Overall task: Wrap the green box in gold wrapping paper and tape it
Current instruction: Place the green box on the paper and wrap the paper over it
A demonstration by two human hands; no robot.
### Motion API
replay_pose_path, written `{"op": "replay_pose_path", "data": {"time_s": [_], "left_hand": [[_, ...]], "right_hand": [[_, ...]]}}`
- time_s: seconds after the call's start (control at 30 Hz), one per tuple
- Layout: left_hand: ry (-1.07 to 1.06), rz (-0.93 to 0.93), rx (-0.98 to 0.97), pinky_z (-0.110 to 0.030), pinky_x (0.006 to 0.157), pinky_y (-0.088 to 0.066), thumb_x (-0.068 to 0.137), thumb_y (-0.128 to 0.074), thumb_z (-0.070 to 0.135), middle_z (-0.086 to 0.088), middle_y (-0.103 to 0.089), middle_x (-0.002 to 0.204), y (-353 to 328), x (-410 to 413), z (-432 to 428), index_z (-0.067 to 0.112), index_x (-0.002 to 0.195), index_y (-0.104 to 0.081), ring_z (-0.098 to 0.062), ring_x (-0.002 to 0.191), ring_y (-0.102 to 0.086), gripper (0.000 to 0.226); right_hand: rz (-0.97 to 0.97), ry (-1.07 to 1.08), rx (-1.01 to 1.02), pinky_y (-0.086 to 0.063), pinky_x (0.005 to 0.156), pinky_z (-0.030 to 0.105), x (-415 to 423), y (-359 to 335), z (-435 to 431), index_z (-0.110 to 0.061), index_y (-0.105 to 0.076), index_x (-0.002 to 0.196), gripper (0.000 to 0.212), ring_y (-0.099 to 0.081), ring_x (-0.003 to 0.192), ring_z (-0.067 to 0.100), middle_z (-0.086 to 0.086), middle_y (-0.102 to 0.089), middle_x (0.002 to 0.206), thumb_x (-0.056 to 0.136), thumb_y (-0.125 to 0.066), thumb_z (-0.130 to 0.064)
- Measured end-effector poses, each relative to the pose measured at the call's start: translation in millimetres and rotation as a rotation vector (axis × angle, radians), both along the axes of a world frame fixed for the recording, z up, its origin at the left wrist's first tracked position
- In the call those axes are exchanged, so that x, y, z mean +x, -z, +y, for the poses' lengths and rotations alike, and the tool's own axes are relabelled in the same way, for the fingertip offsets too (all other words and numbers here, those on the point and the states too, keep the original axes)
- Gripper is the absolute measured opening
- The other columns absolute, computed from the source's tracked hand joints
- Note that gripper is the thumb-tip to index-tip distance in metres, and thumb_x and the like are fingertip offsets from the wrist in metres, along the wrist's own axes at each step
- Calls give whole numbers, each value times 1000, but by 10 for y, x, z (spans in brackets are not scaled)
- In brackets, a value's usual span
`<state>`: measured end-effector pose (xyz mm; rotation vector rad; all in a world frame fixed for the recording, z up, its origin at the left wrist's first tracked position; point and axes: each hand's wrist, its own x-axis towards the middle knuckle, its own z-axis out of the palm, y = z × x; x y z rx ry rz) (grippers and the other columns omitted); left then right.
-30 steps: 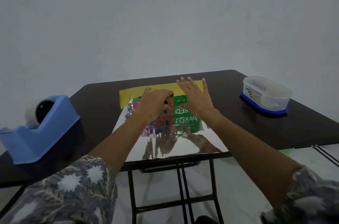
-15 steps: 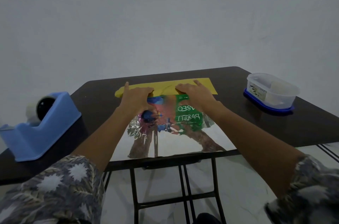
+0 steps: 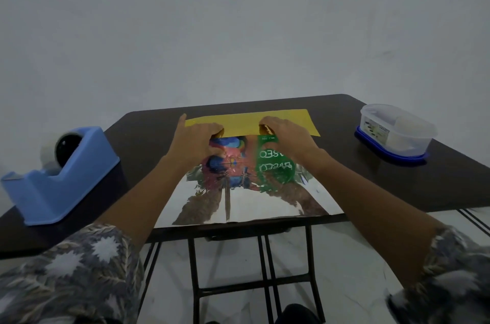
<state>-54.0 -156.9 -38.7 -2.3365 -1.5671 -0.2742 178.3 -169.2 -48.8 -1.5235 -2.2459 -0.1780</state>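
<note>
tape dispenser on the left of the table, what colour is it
The tape dispenser is light blue; the head view shows it.

Mirror-glossy foil wrapping paper (image 3: 246,204) (gold side matt), smooth blue plastic tape dispenser (image 3: 61,180), translucent plastic container (image 3: 395,132)

Both forearms stretch forward side by side; left grip (image 3: 197,138) and right grip (image 3: 287,135) lie knuckles-up, fingers curled under, each pinching the gold paper (image 3: 244,122)
</note>
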Motion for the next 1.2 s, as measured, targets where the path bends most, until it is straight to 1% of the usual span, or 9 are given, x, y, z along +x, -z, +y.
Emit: {"op": "replay_pose_path", "data": {"time_s": [0.1, 0.2, 0.37, 0.43, 0.57, 0.63, 0.73, 1.0, 1.2], "left_hand": [[-7, 16, -25, -52, 116, -3, 80, -57, 60, 6, -24, 155, 33, -47, 40, 27, 147, -26, -13, 139, -30, 81], [-27, -44, -55, -56, 113, 1, 76, -61, 62, 7, -11, 159, 32, -54, 61, 24, 151, -8, -11, 143, -23, 100], [-30, -58, -110, -58, 111, 6, 74, -66, 60, 4, -47, 141, -8, -53, 49, 20, 140, -36, -18, 129, -44, 82], [-41, -47, -107, -58, 112, 6, 74, -65, 60, 5, -48, 140, -8, -42, 41, 23, 140, -36, -18, 128, -45, 82], [-59, -10, -81, -56, 112, 4, 72, -65, 63, 5, -57, 130, -30, -28, 47, 24, 135, -43, -20, 121, -52, 77], [-53, -12, -68, -55, 113, 2, 71, -66, 62, 4, -62, 121, -42, -26, 44, 22, 128, -48, -20, 115, -55, 72], [-45, -34, -44, -54, 112, -3, 70, -69, 58, 3, -61, 121, -35, -14, 34, 18, 124, -52, -19, 113, -55, 69], [-29, -58, -12, -49, 111, -7, 65, -73, 58, 8, -61, 119, -77, 18, -31, 21, 117, -57, -14, 113, -53, 66], [-6, -142, -48, -54, 111, 1, 77, -62, 60, 6, -55, 131, 14, -48, -75, 23, 131, -48, -16, 123, -47, 67]], "right_hand": [[-56, -13, -14, -35, 107, 38, 0, 9, -15, -21, -22, 149, 77, -38, 134, 26, -3, -23, 156, 86, -64, -33], [-197, -12, -4, -18, 115, 35, 6, 14, 20, -20, -17, 150, 71, -24, 142, 19, -1, -15, 158, 92, -55, -36], [-207, 4, -12, -12, 116, 36, -10, 23, 47, -21, -23, 149, 65, -25, 142, 16, -2, -25, 156, 93, -52, -37], [-183, -1, -2, -11, 116, 36, -9, 20, 44, -21, -24, 149, 66, -25, 142, 16, -1, -25, 156, 92, -54, -36], [-296, 23, 26, -2, 117, 39, 6, -9, 63, -19, -7, 152, 79, -5, 147, 16, 0, -3, 160, 92, -53, -42], [-310, 18, -17, -3, 117, 38, 4, -52, 71, -20, -12, 151, 74, -13, 146, 16, -1, -11, 159, 93, -53, -40], [-247, 12, -59, -9, 117, 35, -20, -99, 51, -21, -23, 149, 68, -25, 142, 15, -3, -24, 156, 92, -56, -37], [-264, 29, 1, -9, 117, 36, -8, -127, 11, -23, -34, 144, 62, -35, 137, 14, -5, -35, 151, 89, -59, -38], [-209, 49, -9, -12, 116, 35, -18, -36, 12, -23, -30, 146, 64, -33, 138, 14, -5, -31, 153, 90, -57, -39]]}}
